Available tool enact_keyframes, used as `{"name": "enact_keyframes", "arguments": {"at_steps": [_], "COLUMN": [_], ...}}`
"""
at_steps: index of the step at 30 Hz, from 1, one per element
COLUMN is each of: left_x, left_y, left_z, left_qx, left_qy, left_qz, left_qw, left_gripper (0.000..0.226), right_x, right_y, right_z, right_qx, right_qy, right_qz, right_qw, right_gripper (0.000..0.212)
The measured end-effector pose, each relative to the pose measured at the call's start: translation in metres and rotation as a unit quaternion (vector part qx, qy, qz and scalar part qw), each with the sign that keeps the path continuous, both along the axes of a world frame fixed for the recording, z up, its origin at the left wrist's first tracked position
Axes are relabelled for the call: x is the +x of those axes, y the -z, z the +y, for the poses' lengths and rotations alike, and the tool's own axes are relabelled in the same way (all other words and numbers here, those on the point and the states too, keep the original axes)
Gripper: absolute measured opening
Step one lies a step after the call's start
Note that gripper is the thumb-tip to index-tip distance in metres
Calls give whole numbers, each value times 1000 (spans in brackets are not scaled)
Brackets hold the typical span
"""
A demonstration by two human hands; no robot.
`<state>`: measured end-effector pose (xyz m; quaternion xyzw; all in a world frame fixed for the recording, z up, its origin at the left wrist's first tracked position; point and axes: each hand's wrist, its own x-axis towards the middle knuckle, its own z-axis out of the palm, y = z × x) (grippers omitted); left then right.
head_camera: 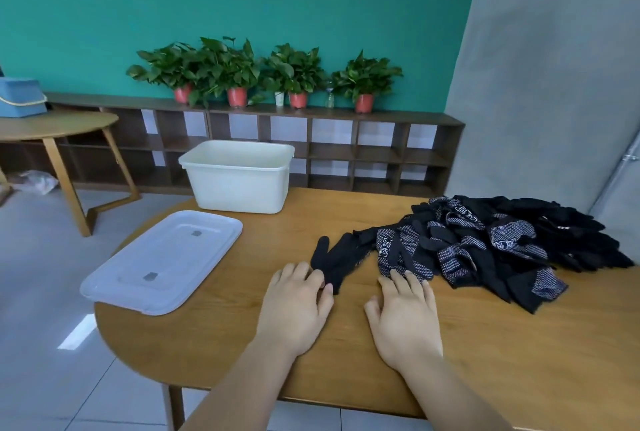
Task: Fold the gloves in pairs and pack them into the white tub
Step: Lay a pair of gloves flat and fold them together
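Head view: a rounded wooden worktop (242, 344) fills the lower half of the frame, with a teal wall behind it and a low dark wooden cubby shelf (346, 150) running along that wall. At the right of the frame a loose heap of black knit gloves with white-dotted palms (502, 240) sprawls over the worktop. Left of centre lies a flat translucent white plastic lid (162, 260), overhanging the worktop's left edge. Just beyond it, in the upper middle, stands the rectangular white plastic tub (239, 184), upright at the far edge; its inside is not visible from here. The right hand (405, 319) lies palm down at lower centre, its grip released, fingers straight and the fingertips touching the near edge of a dotted glove at the heap's left end. The left hand (298, 306) sits just beside it, palm down with the fingers bent at the near end of a single plain black glove (341, 257) stretched flat toward the heap; I cannot tell whether its grip has closed on the cloth. Four leafy green plants in red pots (294, 73) stand on the shelf.
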<state>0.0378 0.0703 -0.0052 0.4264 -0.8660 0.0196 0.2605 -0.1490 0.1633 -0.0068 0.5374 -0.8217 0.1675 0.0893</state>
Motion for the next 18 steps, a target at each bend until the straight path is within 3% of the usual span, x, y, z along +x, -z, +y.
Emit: {"name": "enact_keyframes", "arguments": {"at_steps": [8,15,18], "left_x": [4,11,23], "left_y": [-9,-22,-36], "left_z": [-6,-16,-14], "left_qx": [76,204,248], "left_qy": [-190,-148,-94], "left_qz": [-26,76,156], "left_qw": [979,965,951], "left_gripper": [52,10,10], "right_x": [-3,-4,-4], "right_y": [7,9,9], "right_z": [-1,-3,-3], "right_qx": [-58,-93,-99], "right_qy": [-29,-32,-33], "right_qz": [0,-7,-2], "right_qw": [998,995,995], "right_gripper": [43,34,32]}}
